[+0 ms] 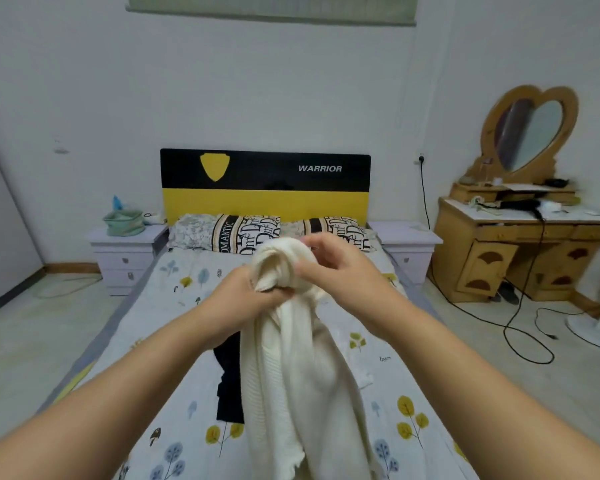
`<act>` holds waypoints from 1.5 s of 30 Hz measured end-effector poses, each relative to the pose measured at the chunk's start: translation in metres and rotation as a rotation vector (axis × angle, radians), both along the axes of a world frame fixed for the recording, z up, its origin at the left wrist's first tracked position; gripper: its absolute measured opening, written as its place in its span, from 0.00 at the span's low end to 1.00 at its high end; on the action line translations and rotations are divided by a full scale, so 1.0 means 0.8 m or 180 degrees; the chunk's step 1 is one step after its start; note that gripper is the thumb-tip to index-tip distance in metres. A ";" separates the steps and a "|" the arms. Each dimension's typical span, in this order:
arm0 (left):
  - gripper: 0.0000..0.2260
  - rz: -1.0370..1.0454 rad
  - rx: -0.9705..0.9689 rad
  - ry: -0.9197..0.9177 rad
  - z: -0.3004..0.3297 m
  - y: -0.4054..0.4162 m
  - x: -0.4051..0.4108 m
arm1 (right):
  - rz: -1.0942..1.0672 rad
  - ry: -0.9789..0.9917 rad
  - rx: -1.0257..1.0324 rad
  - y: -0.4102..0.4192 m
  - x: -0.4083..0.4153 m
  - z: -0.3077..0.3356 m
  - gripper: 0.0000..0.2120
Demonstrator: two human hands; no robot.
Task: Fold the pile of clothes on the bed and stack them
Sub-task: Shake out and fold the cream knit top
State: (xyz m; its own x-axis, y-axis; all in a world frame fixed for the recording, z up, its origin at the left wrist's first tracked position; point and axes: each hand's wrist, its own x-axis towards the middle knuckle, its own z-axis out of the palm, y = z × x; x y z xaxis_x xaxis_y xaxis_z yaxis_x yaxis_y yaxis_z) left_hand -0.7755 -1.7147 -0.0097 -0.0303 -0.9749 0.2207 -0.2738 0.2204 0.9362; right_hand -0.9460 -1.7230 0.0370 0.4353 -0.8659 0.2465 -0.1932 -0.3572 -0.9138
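Hanging below the hands, a cream sweater (291,358) is being gripped at its bunched top by the left hand (243,299) and right hand (333,268), probably to straighten it above the bed (395,393) before folding.

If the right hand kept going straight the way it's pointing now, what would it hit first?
The right hand points left across the bed, gripping the cream knit garment. It would likely meet the bunched top of that garment at once, then the left hand just beyond it. Depth is hard to judge.

You get soft, even, dimmish indoor light, faint shadows, slight overall blur, wide-angle bending at edges.
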 end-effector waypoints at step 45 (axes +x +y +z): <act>0.11 0.1113 -0.0073 -0.0678 -0.032 0.083 -0.057 | -0.0607 0.0695 0.0079 0.005 0.040 0.030 0.09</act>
State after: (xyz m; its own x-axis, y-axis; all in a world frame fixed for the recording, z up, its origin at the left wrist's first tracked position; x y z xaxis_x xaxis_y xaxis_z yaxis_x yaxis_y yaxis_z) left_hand -0.8213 -1.6483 -0.0351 0.2546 -0.9294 0.2670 -0.5231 0.0998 0.8464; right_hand -0.9137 -1.7193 0.0608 0.3045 -0.9418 0.1426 -0.4480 -0.2737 -0.8511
